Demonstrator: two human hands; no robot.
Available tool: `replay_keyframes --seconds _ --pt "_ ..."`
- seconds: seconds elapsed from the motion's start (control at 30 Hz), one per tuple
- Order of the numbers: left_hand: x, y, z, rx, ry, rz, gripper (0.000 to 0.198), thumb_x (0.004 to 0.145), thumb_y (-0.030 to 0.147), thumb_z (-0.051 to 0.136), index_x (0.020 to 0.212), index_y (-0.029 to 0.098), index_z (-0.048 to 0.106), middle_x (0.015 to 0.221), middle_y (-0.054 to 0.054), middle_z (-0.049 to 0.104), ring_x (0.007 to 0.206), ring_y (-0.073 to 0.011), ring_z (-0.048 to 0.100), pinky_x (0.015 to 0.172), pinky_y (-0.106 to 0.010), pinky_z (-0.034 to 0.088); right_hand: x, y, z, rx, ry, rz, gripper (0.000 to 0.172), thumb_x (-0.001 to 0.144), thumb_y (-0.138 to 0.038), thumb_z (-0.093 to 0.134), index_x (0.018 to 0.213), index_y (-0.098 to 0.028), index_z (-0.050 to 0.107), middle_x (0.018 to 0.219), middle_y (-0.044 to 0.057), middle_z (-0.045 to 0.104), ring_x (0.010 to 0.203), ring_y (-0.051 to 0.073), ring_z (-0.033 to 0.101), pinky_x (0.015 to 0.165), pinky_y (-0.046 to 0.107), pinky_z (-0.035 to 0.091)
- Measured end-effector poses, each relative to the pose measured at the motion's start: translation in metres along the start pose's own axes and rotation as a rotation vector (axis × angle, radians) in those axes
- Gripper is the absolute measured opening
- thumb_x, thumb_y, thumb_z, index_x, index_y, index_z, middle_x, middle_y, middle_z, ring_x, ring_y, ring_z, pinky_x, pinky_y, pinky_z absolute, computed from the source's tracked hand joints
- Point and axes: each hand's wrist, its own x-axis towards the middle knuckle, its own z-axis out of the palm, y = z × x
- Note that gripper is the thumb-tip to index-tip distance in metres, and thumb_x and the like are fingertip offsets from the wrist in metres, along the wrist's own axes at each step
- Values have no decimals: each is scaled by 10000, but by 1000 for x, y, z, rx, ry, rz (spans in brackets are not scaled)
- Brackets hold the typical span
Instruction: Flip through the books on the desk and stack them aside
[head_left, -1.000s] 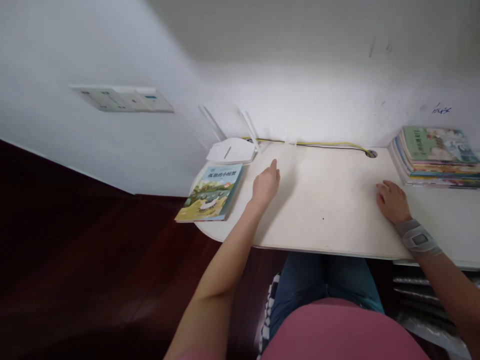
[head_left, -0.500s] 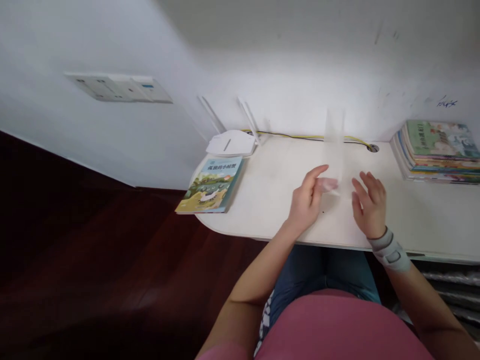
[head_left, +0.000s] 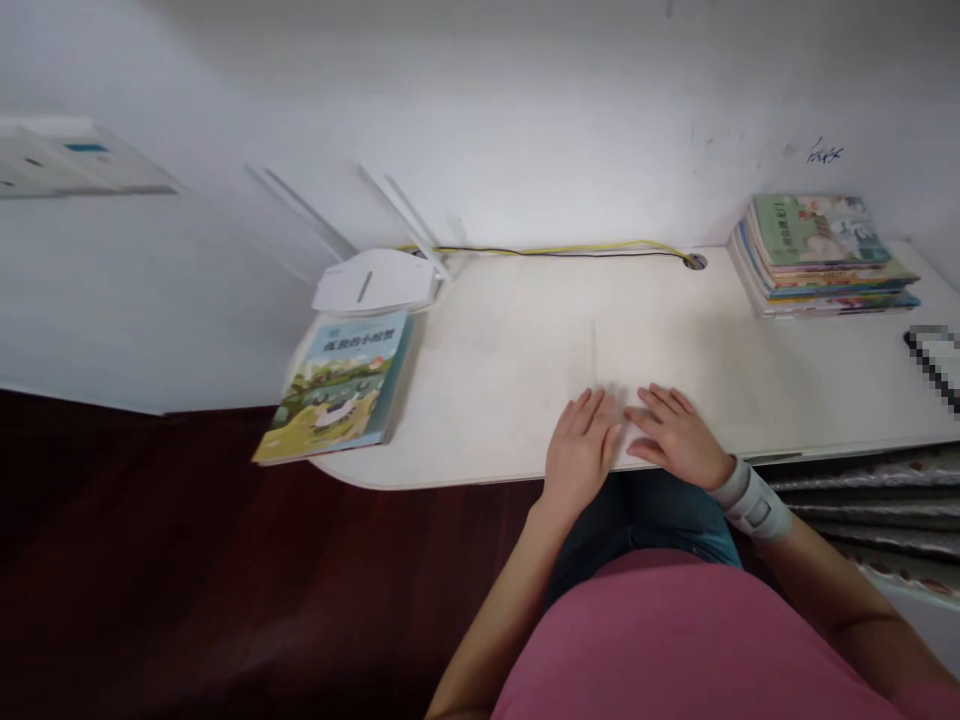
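My left hand [head_left: 581, 450] and my right hand [head_left: 671, 435] lie flat, side by side, near the front edge of the white desk [head_left: 510, 370], fingers spread and tips almost meeting. A faint straight line runs up from them, possibly the edge of a clear plastic sheet [head_left: 596, 350] lying flat under my hands; it is hard to make out. Neither hand visibly grips anything. A grey wrist brace [head_left: 750, 500] wraps my right wrist.
A picture book [head_left: 337, 390] overhangs the desk's left edge, below a white router [head_left: 375, 282]. A stack of books [head_left: 821, 258] stands at the back right. A yellow and black cable [head_left: 547, 248] runs along the wall to a desk grommet [head_left: 696, 262].
The translucent sheet no longer stands upright between my hands. Both hands have come down flat and closer together, and the view has swung so the desk sits further left.
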Motion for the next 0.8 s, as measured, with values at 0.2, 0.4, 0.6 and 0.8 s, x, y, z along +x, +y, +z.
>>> replay_keyframes --seconds 0.2,0.4,0.6,0.8 --pt "10 -6 5 279 -259 -88 528 959 465 409 1398 189 505 1478 -139 452 1382 -353 389 1107 -552 336 17 9 -6 79 -85 -50 487 941 -463 480 1355 -214 546 1491 140 437 1399 282 364 1130 476 324" --pt "20 -13 5 253 -288 -112 538 942 476 448 1405 206 494 1482 -141 446 1391 -344 378 1118 -554 315 32 16 -4 85 -98 -58 463 943 -414 493 1358 -213 539 1491 142 436 1405 270 357 1135 479 317" --pt "27 -34 -19 181 -193 -159 557 939 449 463 1437 201 432 1543 -161 345 1446 -332 269 1123 -573 283 23 23 -8 108 86 -50 476 935 -412 493 1368 -214 516 1564 148 304 1451 280 260 1116 518 330" --pt "41 -132 -98 435 -26 -630 648 932 426 429 1484 103 322 1568 -251 221 1462 -421 142 1111 -668 181 -3 81 -7 -49 172 157 485 959 -417 414 1372 -176 494 1518 205 362 1398 346 349 1064 559 364"
